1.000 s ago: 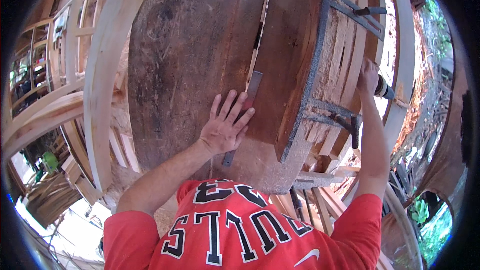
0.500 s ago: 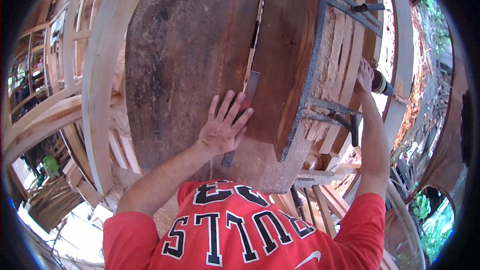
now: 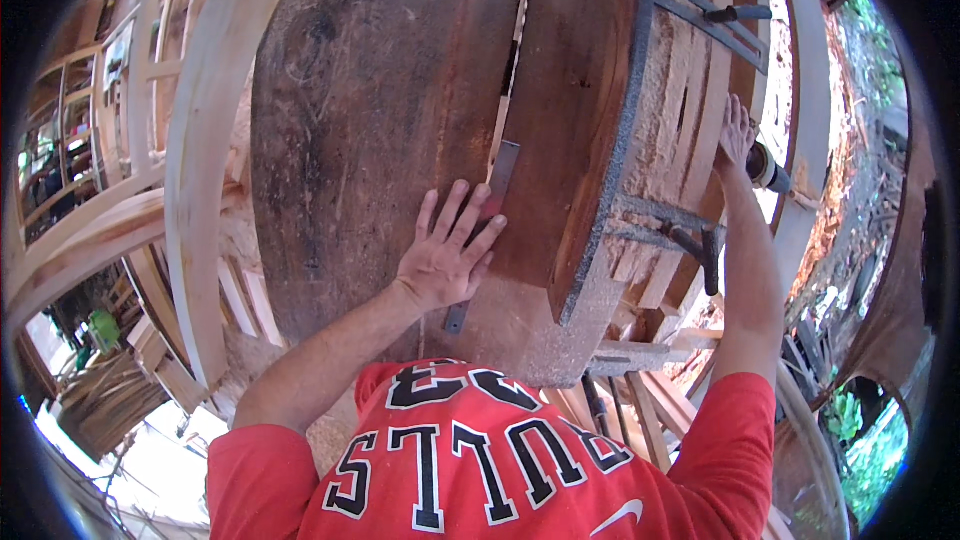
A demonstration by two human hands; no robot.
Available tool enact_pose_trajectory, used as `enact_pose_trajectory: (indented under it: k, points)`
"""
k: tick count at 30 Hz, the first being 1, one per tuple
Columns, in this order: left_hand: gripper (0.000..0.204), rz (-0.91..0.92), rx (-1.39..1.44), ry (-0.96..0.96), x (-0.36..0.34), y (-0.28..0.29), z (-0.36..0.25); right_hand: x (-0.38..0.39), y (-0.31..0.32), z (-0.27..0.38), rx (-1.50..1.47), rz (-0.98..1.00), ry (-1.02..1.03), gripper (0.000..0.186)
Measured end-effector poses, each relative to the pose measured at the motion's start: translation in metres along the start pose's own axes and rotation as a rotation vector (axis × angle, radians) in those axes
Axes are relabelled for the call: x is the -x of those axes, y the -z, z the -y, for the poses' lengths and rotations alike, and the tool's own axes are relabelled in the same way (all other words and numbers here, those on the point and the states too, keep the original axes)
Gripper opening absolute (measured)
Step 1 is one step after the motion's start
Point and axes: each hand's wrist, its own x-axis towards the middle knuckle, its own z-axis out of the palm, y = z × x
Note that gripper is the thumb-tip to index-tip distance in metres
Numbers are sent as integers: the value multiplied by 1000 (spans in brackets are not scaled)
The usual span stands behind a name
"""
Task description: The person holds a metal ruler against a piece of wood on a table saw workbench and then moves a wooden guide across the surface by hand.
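My left hand lies flat with fingers spread on a flat metal ruler, pressing it to a worn brown tabletop. Its fingertips are beside the near end of a long narrow slot. A reddish patch shows next to the fingers. Off to the right, my right hand rests with outstretched fingers against the outer edge of a wooden fence built of stacked strips. Beside that hand is a dark cylindrical object, partly hidden.
A far bar clamp and a near bar clamp grip the fence. A dark-edged board runs along its left side. Pale curved timbers stand at the left, with wood pieces stacked below them.
My right hand has shifted slightly along the fence edge, and its fingers look straighter. The left hand and ruler have stayed put.
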Motion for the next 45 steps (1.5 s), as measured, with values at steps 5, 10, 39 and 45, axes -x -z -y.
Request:
enact_pose_trajectory:
  k: [5,10,39,45]
  points:
    - [66,19,1,14,3,0,0,-13,11,12,-30,163,-90,88]
    - [66,22,1,12,1,0,0,-19,13,10,-52,163,-112,82]
    - [67,28,4,9,0,2,-1,-45,12,-6,-47,439,287,35]
    - [66,21,-2,-1,1,3,-1,-33,22,-1,-252,388,78,38]
